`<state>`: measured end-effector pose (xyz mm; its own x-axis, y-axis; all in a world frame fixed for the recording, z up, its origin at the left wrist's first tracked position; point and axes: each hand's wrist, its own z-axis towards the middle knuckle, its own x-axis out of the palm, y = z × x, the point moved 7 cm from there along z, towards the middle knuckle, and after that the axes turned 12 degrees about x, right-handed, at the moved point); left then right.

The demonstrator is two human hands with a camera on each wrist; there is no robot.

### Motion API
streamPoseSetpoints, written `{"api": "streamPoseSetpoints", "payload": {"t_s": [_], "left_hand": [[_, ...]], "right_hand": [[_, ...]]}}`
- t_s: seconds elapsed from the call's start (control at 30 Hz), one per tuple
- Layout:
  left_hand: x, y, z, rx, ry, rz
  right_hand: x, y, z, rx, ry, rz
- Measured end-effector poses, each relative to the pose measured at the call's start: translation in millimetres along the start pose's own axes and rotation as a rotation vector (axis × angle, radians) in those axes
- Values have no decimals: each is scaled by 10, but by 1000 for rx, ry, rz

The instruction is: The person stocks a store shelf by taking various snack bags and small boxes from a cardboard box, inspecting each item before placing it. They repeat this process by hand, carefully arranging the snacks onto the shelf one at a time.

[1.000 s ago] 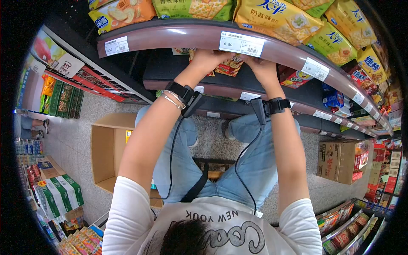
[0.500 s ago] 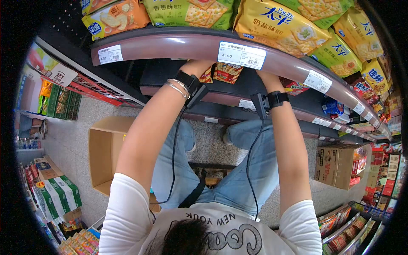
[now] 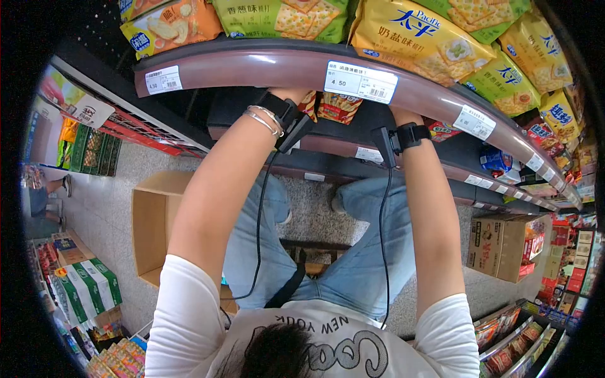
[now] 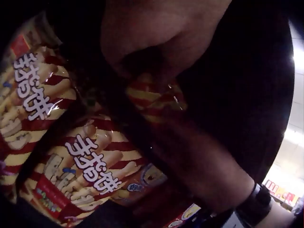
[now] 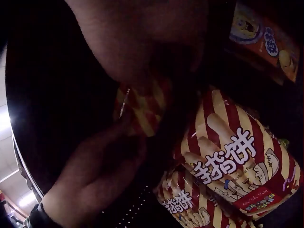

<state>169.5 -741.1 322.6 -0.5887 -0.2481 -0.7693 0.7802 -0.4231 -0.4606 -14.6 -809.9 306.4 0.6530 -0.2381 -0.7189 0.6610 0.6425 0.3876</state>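
Deep in the dark shelf, both hands meet at a small red-and-yellow striped snack bag [image 4: 154, 97]. My left hand [image 4: 161, 40] grips its upper end with curled fingers. From the other side my right hand [image 5: 142, 40] holds the same bag, its fingertips in shadow. Beside them stand matching striped bags of finger biscuits [image 5: 232, 156] with white lettering. In the head view the upper shelf's edge hides most of both hands, and one striped bag [image 3: 339, 108] shows between the wrists.
The upper shelf's brown front edge [image 3: 277, 70] runs over both wrists, with yellow and green cracker bags [image 3: 416, 34] above it. An open cardboard box [image 3: 151, 233] sits on the floor at left, another carton [image 3: 501, 246] at right. An orange snack box [image 5: 266, 40] lies deeper in.
Both hands have gone further in under the upper shelf, so less of them shows in the head view. The camera view has shifted slightly.
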Motion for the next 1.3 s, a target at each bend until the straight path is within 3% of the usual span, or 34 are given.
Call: {"api": "streamPoseSetpoints", "payload": {"t_s": [0.63, 0.9, 1.0, 1.03, 1.13, 1.17, 1.3], "left_hand": [[71, 40, -51, 11, -61, 100], [36, 191, -49, -13, -228, 202], [-236, -31, -253, -40, -327, 229], [-471, -281, -389, 49, -502, 196], [-654, -141, -856, -242, -520, 16], [-759, -221, -1030, -285, -565, -192], [-1057, -167, -1933, -434, -518, -287]], "right_hand": [[36, 43, -9, 14, 9, -1], [-76, 217, 6, 166, -11, -25], [-317, 492, -161, 185, -239, 196], [-429, 654, -230, 187, -322, 246], [-437, 1014, -410, 324, -229, 267], [-427, 1233, -476, 289, -199, 406], [-236, 2170, -786, 224, 146, 715]]}}
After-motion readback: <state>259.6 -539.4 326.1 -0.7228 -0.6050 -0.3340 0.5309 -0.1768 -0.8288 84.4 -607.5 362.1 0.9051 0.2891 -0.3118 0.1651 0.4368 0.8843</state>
